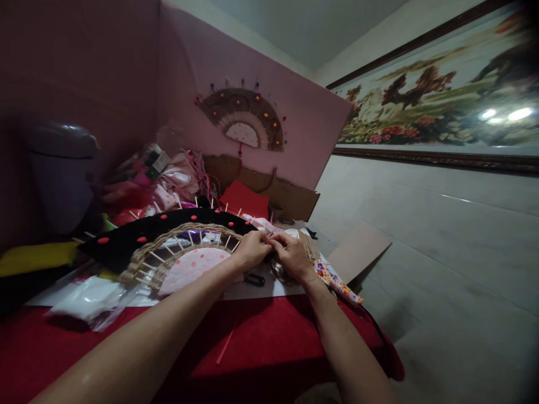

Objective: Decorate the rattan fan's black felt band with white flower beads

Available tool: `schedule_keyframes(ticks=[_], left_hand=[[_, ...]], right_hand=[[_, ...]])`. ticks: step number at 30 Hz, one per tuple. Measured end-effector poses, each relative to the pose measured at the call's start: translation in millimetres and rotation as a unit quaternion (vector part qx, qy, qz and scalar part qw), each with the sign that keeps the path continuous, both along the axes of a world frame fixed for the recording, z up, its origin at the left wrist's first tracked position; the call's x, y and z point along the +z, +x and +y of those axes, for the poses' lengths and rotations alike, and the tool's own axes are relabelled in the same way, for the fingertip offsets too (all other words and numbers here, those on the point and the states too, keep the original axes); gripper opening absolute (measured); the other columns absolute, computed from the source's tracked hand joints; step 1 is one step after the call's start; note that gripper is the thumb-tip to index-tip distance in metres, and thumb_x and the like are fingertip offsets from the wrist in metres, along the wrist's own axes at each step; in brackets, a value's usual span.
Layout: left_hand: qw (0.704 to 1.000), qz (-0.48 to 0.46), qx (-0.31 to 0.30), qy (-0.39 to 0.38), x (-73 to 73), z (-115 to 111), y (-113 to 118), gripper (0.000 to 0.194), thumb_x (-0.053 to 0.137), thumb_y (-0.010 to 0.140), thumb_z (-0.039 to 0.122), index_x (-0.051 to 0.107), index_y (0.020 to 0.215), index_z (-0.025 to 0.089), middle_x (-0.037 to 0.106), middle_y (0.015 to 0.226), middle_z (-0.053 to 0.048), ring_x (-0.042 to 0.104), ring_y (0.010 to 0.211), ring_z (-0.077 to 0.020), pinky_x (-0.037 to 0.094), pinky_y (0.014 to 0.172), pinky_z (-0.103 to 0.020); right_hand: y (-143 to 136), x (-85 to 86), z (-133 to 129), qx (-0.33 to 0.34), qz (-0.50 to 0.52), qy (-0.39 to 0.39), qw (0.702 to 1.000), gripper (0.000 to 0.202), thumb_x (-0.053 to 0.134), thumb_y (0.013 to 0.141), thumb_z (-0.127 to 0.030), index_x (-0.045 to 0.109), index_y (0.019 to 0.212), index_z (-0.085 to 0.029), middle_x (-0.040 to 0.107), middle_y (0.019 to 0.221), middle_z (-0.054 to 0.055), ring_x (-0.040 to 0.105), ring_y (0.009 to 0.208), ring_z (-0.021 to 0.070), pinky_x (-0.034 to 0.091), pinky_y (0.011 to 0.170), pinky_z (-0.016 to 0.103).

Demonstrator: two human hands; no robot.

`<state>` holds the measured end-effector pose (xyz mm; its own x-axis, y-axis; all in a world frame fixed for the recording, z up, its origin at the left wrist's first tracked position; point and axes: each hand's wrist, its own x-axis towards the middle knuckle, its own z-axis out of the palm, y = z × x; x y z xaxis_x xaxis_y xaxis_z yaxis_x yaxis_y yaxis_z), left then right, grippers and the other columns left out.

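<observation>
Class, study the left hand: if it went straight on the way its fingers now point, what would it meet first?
Most likely the right hand: the left hand points toward the right hand, and the two look very close or touching. One view leaves the exact depth unclear.

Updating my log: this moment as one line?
left hand: at right end of near fan | right hand: touching left | anything held: unclear | behind: second fan on pink panel

A black, red-dotted fan (178, 219) is spread wide.
</observation>
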<state>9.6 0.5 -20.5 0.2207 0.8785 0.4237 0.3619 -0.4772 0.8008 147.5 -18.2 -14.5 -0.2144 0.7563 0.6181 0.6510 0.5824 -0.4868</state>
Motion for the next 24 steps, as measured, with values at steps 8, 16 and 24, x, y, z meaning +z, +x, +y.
schedule_keyframes(ticks=[8,16,24], left_hand=[[1.000,0.000,0.007,0.003,2.1,-1.1,0.2,0.007,0.057,0.063,0.018,0.063,0.062,0.014,0.059,0.056,0.000,0.052,0.055,-0.0139,0.035,0.051,-0.022],[0.996,-0.065,0.040,0.039,9.2,-2.9,1.4,0.014,0.054,0.070,0.023,0.062,0.062,0.015,0.060,0.060,0.000,0.052,0.059,-0.0130,0.037,0.055,-0.022],[0.983,-0.147,0.092,0.056,10.4,10.9,-8.7,0.024,0.048,0.076,0.032,0.058,0.062,0.015,0.056,0.057,0.001,0.050,0.056,-0.0120,0.036,0.054,-0.022]], right_hand=[[-0.5,-1.4,1.3,-0.002,0.020,-0.008,1.000,0.017,0.050,0.079,-0.023,0.066,0.076,-0.019,0.065,0.072,0.002,0.058,0.069,0.0161,0.042,0.065,0.026],[3.8,-4.0,7.7,-0.031,0.162,-0.007,0.986,0.022,0.056,0.076,-0.038,0.061,0.072,-0.017,0.060,0.061,0.000,0.053,0.053,0.0128,0.041,0.050,0.022],[1.5,-2.4,6.6,0.010,0.238,-0.059,0.969,0.030,0.055,0.077,-0.045,0.057,0.070,-0.017,0.052,0.054,-0.004,0.042,0.038,0.0074,0.034,0.034,0.018]])
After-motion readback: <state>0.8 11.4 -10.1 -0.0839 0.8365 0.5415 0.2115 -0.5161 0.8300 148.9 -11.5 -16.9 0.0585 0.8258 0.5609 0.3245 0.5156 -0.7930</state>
